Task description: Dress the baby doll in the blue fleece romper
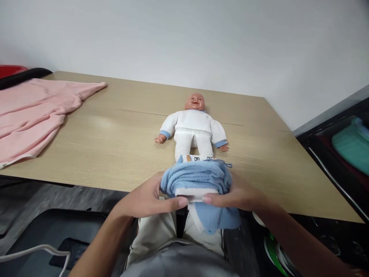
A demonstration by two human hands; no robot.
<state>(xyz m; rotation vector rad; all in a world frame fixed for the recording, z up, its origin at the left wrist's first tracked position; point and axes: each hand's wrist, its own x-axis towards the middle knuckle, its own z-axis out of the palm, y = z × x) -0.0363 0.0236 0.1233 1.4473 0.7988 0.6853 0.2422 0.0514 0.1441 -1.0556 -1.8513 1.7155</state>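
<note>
A light-blue, terry-like garment [198,173] is bunched up over the table's near edge, with a white band on the side facing me. Its exact kind is unclear in the folds. My left hand [157,198] grips it from the left, thumb lying along the white band. From the right, my right hand [235,192] holds it in the same way, the two thumb tips a little apart. Below them hangs a loose blue flap. Just beyond lies a baby doll [194,121] on its back, dressed in white with blue cuffs, its feet hidden behind the garment.
A pink cloth [43,109] covers the left of the wooden table [121,150]. Behind the table rises a white wall. On a dark chair [34,238] at lower left lie a phone [69,252] and a white cable [37,248]. At right, a black rack [323,150] holds teal fabric [353,144].
</note>
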